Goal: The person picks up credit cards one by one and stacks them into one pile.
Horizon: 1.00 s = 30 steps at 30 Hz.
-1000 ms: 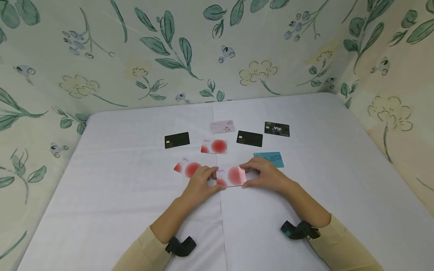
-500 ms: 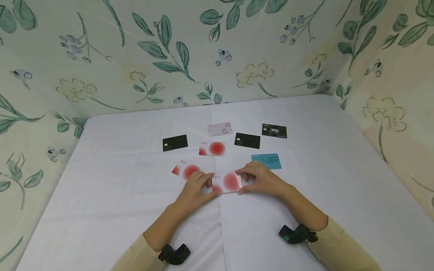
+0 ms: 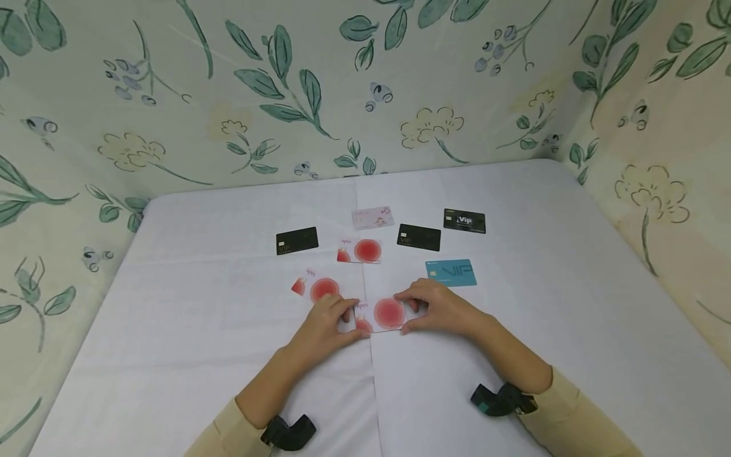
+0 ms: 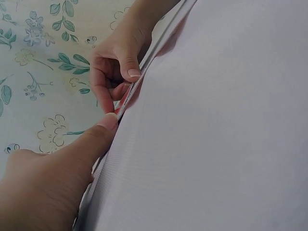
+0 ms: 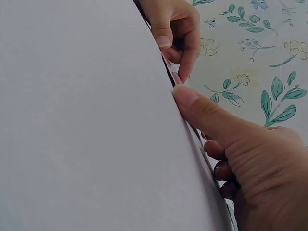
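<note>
A white card with a red circle [image 3: 389,313] lies low over the white cloth between both hands. Its left end is pinched between thumb and forefinger of my left hand [image 3: 325,324]. My right hand [image 3: 442,308] grips the opposite end in the same way, thumb at the near edge and fingers at the far edge. Seen almost edge-on in the right wrist view, the card [image 5: 176,78] has a dark line along its lower side. A similar red-and-white card [image 3: 324,289] lies just beyond my left fingers. Beyond my right hand is a blue VIP card [image 3: 451,272].
Farther back lie another red-circle card [image 3: 367,251], a pale pink card [image 3: 373,218] and black cards on the left [image 3: 297,240], middle [image 3: 419,237] and right [image 3: 464,221]. The white-covered table [image 3: 171,317] meets leaf-patterned fabric [image 3: 320,82] behind it.
Both hands have drawn the held card toward me, away from the other cards. More of the blue card shows now. The head view has shifted slightly.
</note>
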Motion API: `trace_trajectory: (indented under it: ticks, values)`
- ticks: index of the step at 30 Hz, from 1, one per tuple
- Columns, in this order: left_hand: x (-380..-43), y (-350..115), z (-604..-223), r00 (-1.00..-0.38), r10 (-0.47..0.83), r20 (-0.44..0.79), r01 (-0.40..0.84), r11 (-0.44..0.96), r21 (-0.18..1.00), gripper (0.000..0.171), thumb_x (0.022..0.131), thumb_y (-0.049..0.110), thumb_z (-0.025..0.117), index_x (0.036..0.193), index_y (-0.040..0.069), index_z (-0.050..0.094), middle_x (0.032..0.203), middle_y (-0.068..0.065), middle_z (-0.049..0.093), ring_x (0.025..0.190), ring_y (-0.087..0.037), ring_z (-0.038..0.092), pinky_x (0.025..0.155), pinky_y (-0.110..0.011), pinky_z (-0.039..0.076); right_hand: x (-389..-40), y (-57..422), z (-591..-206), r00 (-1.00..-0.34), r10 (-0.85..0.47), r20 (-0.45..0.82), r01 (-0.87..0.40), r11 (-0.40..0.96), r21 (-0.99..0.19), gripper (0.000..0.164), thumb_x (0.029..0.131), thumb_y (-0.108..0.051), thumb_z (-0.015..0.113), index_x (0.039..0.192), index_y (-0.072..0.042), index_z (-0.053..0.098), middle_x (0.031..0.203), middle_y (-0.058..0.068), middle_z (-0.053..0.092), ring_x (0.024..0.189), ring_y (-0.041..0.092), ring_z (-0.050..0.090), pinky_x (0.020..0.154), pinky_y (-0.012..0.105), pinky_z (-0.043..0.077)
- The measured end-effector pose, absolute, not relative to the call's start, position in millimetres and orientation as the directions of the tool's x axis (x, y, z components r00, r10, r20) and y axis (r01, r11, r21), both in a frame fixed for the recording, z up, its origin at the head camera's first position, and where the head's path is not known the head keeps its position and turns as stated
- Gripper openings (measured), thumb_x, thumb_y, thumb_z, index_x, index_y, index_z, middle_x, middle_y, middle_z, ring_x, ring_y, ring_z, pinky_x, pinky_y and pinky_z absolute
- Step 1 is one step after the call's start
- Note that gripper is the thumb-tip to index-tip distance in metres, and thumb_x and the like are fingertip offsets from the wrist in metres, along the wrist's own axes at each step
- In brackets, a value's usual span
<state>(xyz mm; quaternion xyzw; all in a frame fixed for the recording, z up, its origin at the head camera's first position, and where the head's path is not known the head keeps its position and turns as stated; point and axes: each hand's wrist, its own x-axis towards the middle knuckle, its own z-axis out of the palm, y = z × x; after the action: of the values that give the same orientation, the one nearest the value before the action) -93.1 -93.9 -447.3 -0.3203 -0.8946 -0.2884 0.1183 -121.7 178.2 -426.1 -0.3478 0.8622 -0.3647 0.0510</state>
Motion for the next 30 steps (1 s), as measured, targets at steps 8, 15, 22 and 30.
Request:
trace_trajectory:
  ticks: [8,15,22,30]
  values:
    - [-93.9,-94.8,-444.9,-0.756,0.527,0.388,0.654,0.642,0.401,0.054,0.069,0.037,0.083,0.111,0.007,0.068,0.078,0.003,0.051,0.076,-0.009,0.047,0.069,-0.026,0.043,-122.3,178.7,-425.7,-0.755,-0.643,0.128,-0.543,0.503,-0.673,0.056,0.066,-0.035,0.086,0.113,-0.009,0.070,0.076,-0.007,0.053,0.075,0.007,0.048,0.063,0.020,0.042]
    - [-94.5,-96.0,-445.6,-0.753,0.526,0.396,0.657,0.644,0.392,0.055,0.069,0.038,0.083,0.113,0.008,0.070,0.078,0.003,0.050,0.074,-0.009,0.045,0.067,-0.025,0.040,-123.6,178.9,-425.2,-0.754,-0.647,0.114,-0.538,0.509,-0.672,0.056,0.066,-0.035,0.086,0.113,-0.010,0.070,0.077,-0.008,0.053,0.076,0.007,0.048,0.064,0.021,0.042]
    - [-96.6,-96.5,-447.7,-0.726,0.528,0.441,0.683,0.631,0.368,0.054,0.069,0.038,0.083,0.111,0.007,0.069,0.079,0.001,0.050,0.075,-0.010,0.045,0.068,-0.027,0.040,-124.8,179.5,-425.1,-0.758,-0.643,0.112,-0.532,0.510,-0.676,0.056,0.066,-0.036,0.086,0.113,-0.011,0.069,0.077,-0.007,0.053,0.076,0.008,0.048,0.064,0.021,0.042]
    - [-96.7,-96.6,-447.9,-0.697,0.482,0.532,0.700,0.619,0.357,0.054,0.067,0.037,0.083,0.108,0.005,0.069,0.078,0.001,0.051,0.077,-0.014,0.048,0.069,-0.029,0.042,-124.2,179.9,-425.9,-0.770,-0.630,0.105,-0.508,0.505,-0.698,0.054,0.068,-0.035,0.084,0.113,-0.010,0.069,0.080,-0.006,0.054,0.077,0.008,0.049,0.065,0.022,0.043]
